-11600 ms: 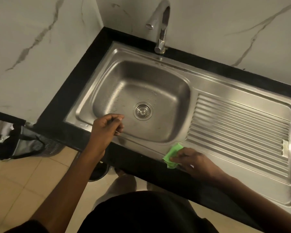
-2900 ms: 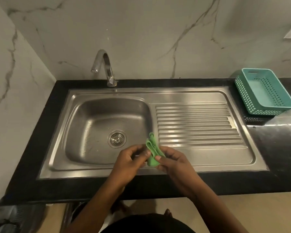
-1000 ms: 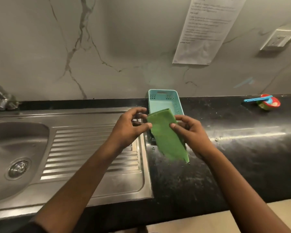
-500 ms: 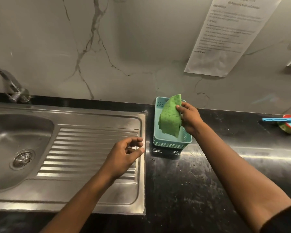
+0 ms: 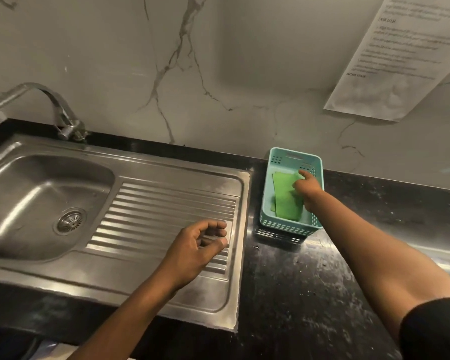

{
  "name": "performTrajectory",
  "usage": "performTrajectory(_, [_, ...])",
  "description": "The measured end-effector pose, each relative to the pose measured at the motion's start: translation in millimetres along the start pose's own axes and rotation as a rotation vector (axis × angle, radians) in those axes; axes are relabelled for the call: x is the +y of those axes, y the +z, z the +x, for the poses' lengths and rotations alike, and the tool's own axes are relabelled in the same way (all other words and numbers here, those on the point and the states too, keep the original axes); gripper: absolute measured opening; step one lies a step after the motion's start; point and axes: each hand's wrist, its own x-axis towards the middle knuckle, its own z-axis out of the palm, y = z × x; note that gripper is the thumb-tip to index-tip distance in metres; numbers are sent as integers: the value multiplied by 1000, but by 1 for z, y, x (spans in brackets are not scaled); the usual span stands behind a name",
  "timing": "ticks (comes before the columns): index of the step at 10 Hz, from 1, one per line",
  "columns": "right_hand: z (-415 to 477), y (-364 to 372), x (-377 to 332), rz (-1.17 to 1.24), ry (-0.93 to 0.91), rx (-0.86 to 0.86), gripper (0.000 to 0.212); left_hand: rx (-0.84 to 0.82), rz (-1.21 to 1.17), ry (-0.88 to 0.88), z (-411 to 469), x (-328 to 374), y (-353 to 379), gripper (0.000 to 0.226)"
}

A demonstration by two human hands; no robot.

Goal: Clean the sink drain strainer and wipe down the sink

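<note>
- Right hand, centre right, fingers pressed on the green cloth inside the teal basket.
- Left hand, loosely curled and empty, hovers mid-frame.
- Risk: a snagged cloth could drag the light basket.

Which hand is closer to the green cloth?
Right. The right hand is on the cloth in the basket; the left hand hovers over the drainboard, apart.

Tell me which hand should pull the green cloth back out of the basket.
Right. The right hand is already in the teal basket, touching the green cloth; the left hand hovers over the drainboard.
</note>
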Motion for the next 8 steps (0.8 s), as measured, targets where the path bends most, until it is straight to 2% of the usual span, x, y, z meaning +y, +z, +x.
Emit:
performTrajectory(3, [-23, -5, 13, -286, 4, 70, 93, -35, 23, 10, -18, -1, 2, 24])
performTrajectory(4, [-30, -10, 15, -456, -27, 92, 88, -40, 16, 10, -24, -2, -1, 22])
performTrajectory(5, [-33, -11, 16, -680, -121, 56, 75, -36, 31, 16, -28, -6, -5, 22])
performTrajectory(6, [-43, -7, 13, -758, -172, 9, 62, -21, 24, 8, -33, -7, -9, 25])
performTrajectory(7, [-58, 2, 3, -777, -280, 35, 52, 0, 26, -2, -39, -5, -19, 33])
performTrajectory(8, [-79, 17, 0, -600, -445, 100, 39, 20, 1, -4, -41, -5, -34, 27])
